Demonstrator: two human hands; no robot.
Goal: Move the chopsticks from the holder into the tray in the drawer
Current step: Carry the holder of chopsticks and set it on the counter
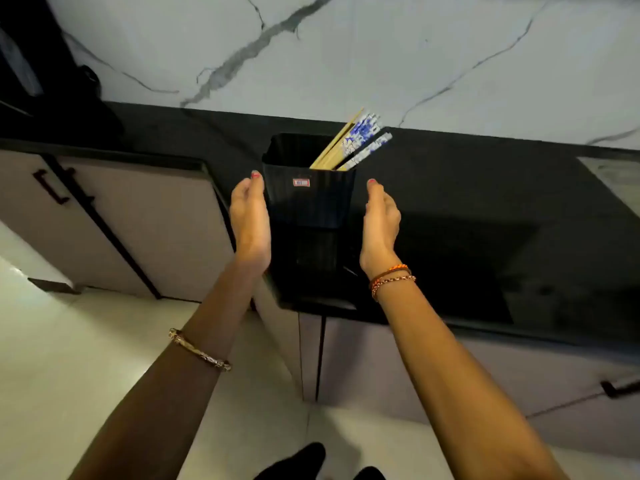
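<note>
A black ribbed holder [311, 199] with a small red label stands on the dark countertop [450, 188] near its front corner. Several chopsticks [353, 142], some plain wood and some with blue-and-white patterned ends, lean out of its top toward the right. My left hand [250, 220] is flat against the holder's left side, fingers straight. My right hand [380, 223] is held just off the holder's right side, palm facing it, fingers apart. No drawer tray shows in this view.
Beige cabinet fronts with dark handles [52, 188] run below the counter at left, and another handle [620, 388] sits at lower right. A marble wall [346, 57] rises behind the counter. Pale floor tiles [69, 358] lie below. A dark object [86, 109] sits at far left.
</note>
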